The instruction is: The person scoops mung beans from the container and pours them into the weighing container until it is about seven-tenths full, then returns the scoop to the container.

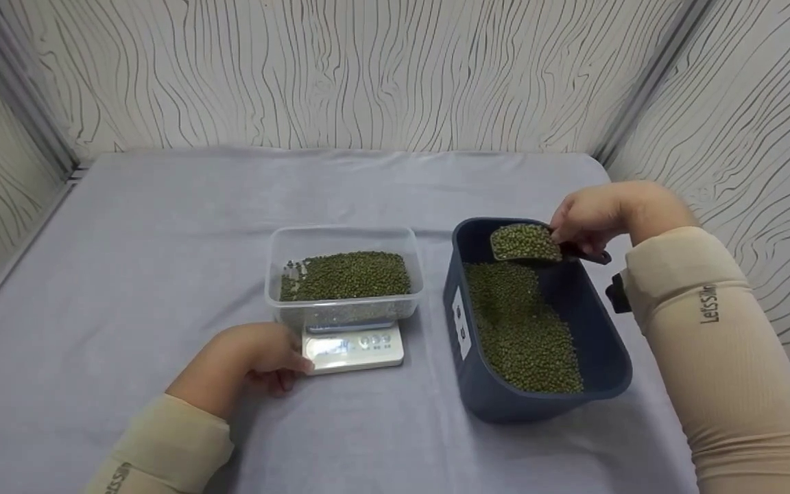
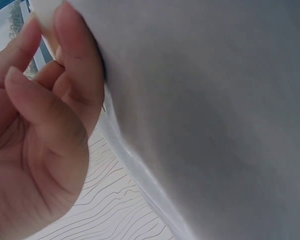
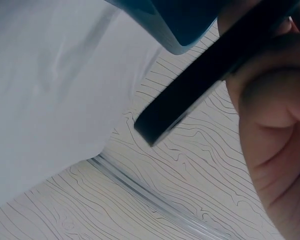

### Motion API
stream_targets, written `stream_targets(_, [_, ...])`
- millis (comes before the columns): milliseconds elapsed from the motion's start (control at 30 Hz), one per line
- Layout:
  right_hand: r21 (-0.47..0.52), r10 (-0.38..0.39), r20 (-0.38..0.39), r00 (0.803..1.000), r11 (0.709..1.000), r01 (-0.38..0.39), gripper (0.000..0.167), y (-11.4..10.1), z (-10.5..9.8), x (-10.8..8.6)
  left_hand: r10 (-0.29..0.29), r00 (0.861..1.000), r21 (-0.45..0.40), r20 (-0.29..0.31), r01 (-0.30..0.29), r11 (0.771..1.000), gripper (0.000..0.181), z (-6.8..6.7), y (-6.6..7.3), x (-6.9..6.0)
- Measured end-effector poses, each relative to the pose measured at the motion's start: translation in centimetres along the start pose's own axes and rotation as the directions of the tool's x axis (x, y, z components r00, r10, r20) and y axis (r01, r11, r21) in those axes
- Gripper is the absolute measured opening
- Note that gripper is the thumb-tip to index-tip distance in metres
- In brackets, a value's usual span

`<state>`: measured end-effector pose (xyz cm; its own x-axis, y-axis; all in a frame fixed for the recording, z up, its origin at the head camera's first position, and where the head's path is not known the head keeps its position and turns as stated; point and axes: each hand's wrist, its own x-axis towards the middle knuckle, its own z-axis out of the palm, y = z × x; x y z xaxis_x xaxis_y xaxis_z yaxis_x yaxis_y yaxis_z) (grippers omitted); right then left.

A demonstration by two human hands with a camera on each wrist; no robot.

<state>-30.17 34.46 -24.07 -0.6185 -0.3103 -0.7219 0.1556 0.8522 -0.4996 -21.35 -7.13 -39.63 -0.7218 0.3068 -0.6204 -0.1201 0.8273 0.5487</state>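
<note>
- The left hand [image 1: 265, 353] pinches the near left corner of a flat white kitchen scale [image 1: 367, 357] between its thumb and a finger. Its other fingers are bent.
- The scale lies just to the right of the left hand. Its little screen [image 1: 330, 346] is lit, but the numbers are too blurry to read.
- A clear plastic box [image 1: 340, 240] with four sides sits on top of the scale, past the left hand and a bit to its right. Small round green beans [image 1: 357, 274] lie in it, with a thin patch at the left end.
- The right hand [image 1: 597, 209] holds a scoop with a dark handle [image 1: 594, 256]. The scoop part is to the left of the right hand, and it is full of green beans [image 1: 524, 241].
- A deep dark blue plastic bin [image 1: 498, 403] stands under the scoop, below the right hand and to its left. Lots of green beans [image 1: 529, 336] lie inside, piled up more on the bin's left side. A white label [image 1: 461, 322] is on the wall nearer the left hand.
- Pale grey cloth [image 1: 162, 274] lies under everything, and beige sleeves [image 1: 731, 357] cover both arms.
</note>
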Motion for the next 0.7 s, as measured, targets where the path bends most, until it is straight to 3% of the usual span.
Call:
stream_targets(200, [-0.007, -0.064, 0.059, 0.996, 0.998, 0.064, 0.034, -0.2, -0.4, 0.0, 0.001, 1.000, 0.006, 0.004, -0.002, 1.000, 0.020, -0.1, 0.0, -0.1])
stream_targets(433, [-0.043, -0.003, -0.001, 1.000, 0.999, 0.003, 0.035, -2.1, -0.1, 0.0, -0.016, 1.000, -0.013, 0.010, 0.017, 1.000, 0.022, 0.0, 0.1, 0.0])
stream_targets(700, [-0.069, -0.034, -0.001, 0.999, 0.997, 0.034, 0.037, -4.8, 0.3, 1.0, -0.025, 1.000, -0.050, 0.014, 0.026, 0.998, 0.020, 0.1, 0.0, 0.2])
